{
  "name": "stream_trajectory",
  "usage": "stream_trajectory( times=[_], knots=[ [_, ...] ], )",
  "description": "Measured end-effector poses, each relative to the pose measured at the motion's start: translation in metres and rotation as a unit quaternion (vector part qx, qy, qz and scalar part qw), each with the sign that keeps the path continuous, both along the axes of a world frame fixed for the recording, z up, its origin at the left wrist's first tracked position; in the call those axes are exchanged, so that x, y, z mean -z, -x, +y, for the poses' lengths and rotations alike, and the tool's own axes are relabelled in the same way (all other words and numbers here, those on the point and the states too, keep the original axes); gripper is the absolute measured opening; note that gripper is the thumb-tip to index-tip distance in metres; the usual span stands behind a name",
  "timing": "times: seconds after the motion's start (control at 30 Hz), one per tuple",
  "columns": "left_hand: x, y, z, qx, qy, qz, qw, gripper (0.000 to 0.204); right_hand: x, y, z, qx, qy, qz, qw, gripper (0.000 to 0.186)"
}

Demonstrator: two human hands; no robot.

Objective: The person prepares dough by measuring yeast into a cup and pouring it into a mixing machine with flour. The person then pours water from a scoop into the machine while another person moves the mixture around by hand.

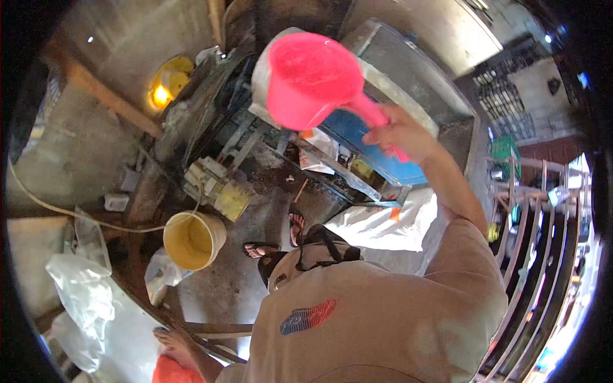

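My right hand (403, 135) is closed around the handle of a pink plastic dipper (310, 105). The dipper is raised above the machine area, with its round mouth and part of its inside showing. A pale rounded container (260, 80) lies partly hidden behind the dipper; whether they touch I cannot tell. At the lower left, my left hand (174, 341) rests at the edge of a white tabletop (131, 325), its fingers stretched out and holding nothing I can see. Beside that forearm lies an orange-red thing (172, 371), perhaps cloth.
A yellowish bucket (195, 241) stands left of my sandalled feet, near a motor (220, 188) on a machine frame. A blue panel (377, 153) and a grey trough (408, 64) are at the upper right. White sacking (389, 223), clear plastic bags (80, 293) and slatted racks (536, 274) surround me.
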State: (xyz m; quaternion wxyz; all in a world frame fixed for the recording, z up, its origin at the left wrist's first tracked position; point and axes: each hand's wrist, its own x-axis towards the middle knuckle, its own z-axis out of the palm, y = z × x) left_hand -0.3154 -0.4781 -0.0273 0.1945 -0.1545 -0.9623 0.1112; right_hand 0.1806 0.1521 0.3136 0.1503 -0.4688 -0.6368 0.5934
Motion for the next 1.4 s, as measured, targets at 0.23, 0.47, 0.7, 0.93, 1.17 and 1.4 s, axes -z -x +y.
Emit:
stream_trajectory(
  times=[0.23, 0.47, 0.7, 0.93, 1.17, 1.4],
  knots=[
    [-0.021, -0.012, 0.019, -0.044, 0.037, 0.012, 0.998, 0.091, -0.036, -0.107, 0.033, 0.205, -0.078, -0.038, 0.975, 0.021],
    [-0.026, -0.016, 0.028, -0.058, 0.041, 0.008, 0.997, 0.092, -0.012, -0.197, 0.077, 0.313, -0.043, -0.001, 0.949, 0.027],
    [-0.031, -0.021, 0.032, -0.060, 0.031, -0.024, 0.997, 0.092, 0.021, -0.241, 0.105, 0.332, -0.023, -0.159, 0.929, 0.030],
    [-0.022, -0.012, 0.028, -0.062, 0.053, 0.019, 0.996, 0.092, 0.036, -0.252, 0.112, 0.230, -0.058, -0.380, 0.894, 0.035],
    [-0.024, -0.015, 0.029, -0.072, 0.053, 0.021, 0.996, 0.092, 0.043, -0.244, 0.104, 0.164, -0.191, -0.543, 0.801, 0.034],
    [-0.022, -0.014, 0.034, -0.067, 0.057, 0.013, 0.996, 0.091, 0.051, -0.272, 0.094, 0.131, -0.294, -0.686, 0.652, 0.027]
  ],
)
